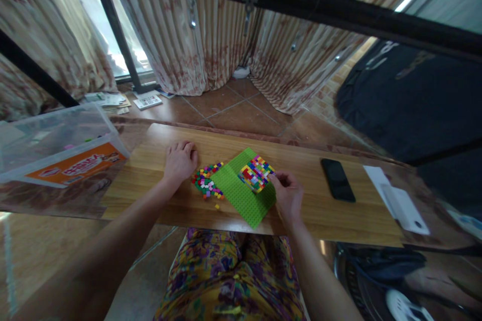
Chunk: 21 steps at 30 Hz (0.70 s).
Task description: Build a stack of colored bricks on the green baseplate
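Observation:
A green studded baseplate (244,205) lies at an angle on the wooden table. On its right half, small building bricks (256,173) in many colours form a dense patch. My right hand (289,195) is at the right edge of this patch, thumb and forefinger pinched together against it; whatever is between the fingertips is hidden. Left of the plate is a loose pile of small bricks (206,180). My left hand (181,160) rests palm down on the table by the pile, fingers stretched forward and slightly bent, holding nothing.
A black phone (338,179) and a white flat object (401,205) lie to the right on the table (316,220). At the left stands a clear plastic box (56,145) with an orange label. A dark bar (286,2) crosses above, before curtains.

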Motion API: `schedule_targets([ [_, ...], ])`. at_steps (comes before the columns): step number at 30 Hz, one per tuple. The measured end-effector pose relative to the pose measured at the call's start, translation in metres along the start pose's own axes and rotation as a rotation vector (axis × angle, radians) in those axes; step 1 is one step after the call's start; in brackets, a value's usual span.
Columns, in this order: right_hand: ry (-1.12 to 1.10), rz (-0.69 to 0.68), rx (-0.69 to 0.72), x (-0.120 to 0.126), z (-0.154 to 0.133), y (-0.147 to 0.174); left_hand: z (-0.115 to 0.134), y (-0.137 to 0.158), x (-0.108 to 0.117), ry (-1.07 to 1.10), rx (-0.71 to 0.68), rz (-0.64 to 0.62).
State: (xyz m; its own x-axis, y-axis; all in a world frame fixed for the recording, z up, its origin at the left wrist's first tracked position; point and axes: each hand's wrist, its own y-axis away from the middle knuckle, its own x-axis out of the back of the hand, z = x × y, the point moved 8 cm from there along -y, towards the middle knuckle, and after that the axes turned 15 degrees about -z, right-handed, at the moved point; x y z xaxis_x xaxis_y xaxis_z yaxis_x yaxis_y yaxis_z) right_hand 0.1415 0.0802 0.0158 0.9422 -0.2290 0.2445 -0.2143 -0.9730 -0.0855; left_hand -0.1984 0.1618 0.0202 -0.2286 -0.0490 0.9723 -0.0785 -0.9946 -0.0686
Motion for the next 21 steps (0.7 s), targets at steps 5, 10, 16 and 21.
schedule_targets([
  [5, -0.006, -0.011, -0.005, 0.001, 0.002, -0.001, 0.001, 0.0, 0.001, 0.005, -0.002, 0.001],
  [10, -0.029, -0.004, -0.017, 0.002, 0.009, -0.001, 0.001, 0.001, 0.0, -0.01, 0.0, -0.009],
  [16, 0.144, -0.06, -0.012, 0.004, -0.004, -0.005, 0.001, 0.001, -0.002, -0.021, -0.004, 0.004],
  [21, 0.33, 0.034, 0.094, -0.007, -0.037, 0.027, -0.001, 0.0, -0.005, -0.023, 0.0, 0.014],
])
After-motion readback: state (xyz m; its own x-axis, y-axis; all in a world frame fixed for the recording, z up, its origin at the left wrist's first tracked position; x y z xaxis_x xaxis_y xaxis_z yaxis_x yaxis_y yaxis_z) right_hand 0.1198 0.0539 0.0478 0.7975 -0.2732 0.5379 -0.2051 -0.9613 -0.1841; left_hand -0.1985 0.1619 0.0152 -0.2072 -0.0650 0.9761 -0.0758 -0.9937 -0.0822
